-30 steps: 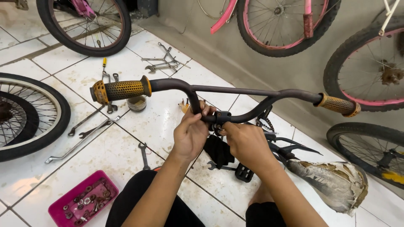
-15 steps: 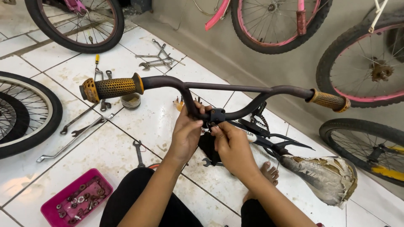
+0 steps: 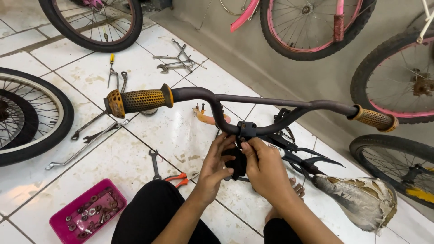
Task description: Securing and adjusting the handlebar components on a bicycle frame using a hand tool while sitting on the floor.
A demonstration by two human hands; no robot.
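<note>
A dark bicycle handlebar [image 3: 271,100] with two orange rubber grips spans the view; the left grip [image 3: 140,100] is nearer me, the right grip [image 3: 373,118] farther off. At its middle sits a black stem clamp [image 3: 247,130]. My left hand [image 3: 216,165] and my right hand [image 3: 264,166] are curled around the black stem part just below that clamp, fingers touching it from both sides. The bike's frame lies under my hands, with a worn, torn saddle [image 3: 357,201] at lower right. My bare foot shows beneath the right wrist.
Wrenches [image 3: 97,134] and other spanners [image 3: 178,58] lie scattered on the white tiled floor. Orange-handled pliers [image 3: 178,178] lie near my knee. A pink tray of nuts and washers [image 3: 88,217] stands lower left. Bicycle wheels [image 3: 27,115] and pink bikes [image 3: 312,22] ring the spot.
Both hands have slid down from the top of the clamp to the stem below it. The view has shifted, so the handlebar sits slightly lower and more to the right.
</note>
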